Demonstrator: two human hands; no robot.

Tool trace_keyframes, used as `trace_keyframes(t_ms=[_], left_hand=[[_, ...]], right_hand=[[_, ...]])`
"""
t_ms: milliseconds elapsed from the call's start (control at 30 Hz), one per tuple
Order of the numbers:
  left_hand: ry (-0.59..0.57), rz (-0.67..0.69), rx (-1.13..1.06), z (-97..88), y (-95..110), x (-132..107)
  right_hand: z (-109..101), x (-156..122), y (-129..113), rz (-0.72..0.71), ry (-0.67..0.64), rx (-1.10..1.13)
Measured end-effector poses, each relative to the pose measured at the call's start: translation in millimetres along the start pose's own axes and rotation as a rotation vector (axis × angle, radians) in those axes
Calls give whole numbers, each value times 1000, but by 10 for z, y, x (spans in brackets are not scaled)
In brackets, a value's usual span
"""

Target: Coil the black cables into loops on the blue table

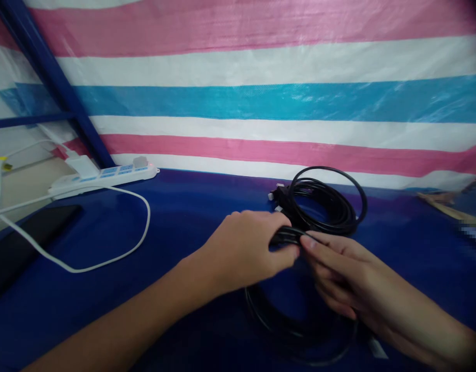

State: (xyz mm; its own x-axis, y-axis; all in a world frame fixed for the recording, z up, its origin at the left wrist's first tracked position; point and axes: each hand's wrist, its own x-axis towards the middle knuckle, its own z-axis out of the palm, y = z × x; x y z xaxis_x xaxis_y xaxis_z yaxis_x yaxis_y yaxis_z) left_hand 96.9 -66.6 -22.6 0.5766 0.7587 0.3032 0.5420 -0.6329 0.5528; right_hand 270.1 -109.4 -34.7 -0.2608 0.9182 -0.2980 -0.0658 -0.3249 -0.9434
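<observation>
Nearest the camera, two bare forearms are reaching out over a dark blue glossy table surface. Starting at the left edge, a flat black slab, perhaps a phone, is lying by the near-left corner, and a thin white cord is looping across the surface up to a long white power strip with blue sockets sitting along the far-left edge, below a dark blue metal frame bar. Moving toward the middle, the left hand is curling shut, knuckles up, fingers wrapped around a bunched stretch of a thin black cable. That pinched bundle is running roughly left to right, and it is sitting directly between the two hands. From there one round coil is lying flat toward the far edge, with plug ends showing at its left side, while another loop is hanging toward the near edge beneath the wrists. Just to the right, the right hand is half open, its fingertips touching the same bundle beside the left thumb; whether it is actually gripping is hard to tell. Behind everything, a pink, white and blue striped woven tarp is hanging as a backdrop.
</observation>
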Motion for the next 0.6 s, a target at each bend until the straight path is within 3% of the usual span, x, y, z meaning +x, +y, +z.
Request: trace_keyframes(t_ms=[133, 300, 467, 533, 600], left_hand=[[-182, 126, 339, -14, 22, -6], [-162, 13, 344, 16, -46, 22], [-44, -244, -81, -81, -81, 66], [-160, -306, -384, -158, -66, 63], [-371, -364, -718, -214, -33, 47]], right_hand=[[17, -10, 15, 37, -27, -131], [-10, 41, 32, -126, 29, -181], [-9, 19, -23, -315, 177, -70], [-17, -3, -53, -344, 211, 23], [-36, -25, -72, -292, 168, 59]])
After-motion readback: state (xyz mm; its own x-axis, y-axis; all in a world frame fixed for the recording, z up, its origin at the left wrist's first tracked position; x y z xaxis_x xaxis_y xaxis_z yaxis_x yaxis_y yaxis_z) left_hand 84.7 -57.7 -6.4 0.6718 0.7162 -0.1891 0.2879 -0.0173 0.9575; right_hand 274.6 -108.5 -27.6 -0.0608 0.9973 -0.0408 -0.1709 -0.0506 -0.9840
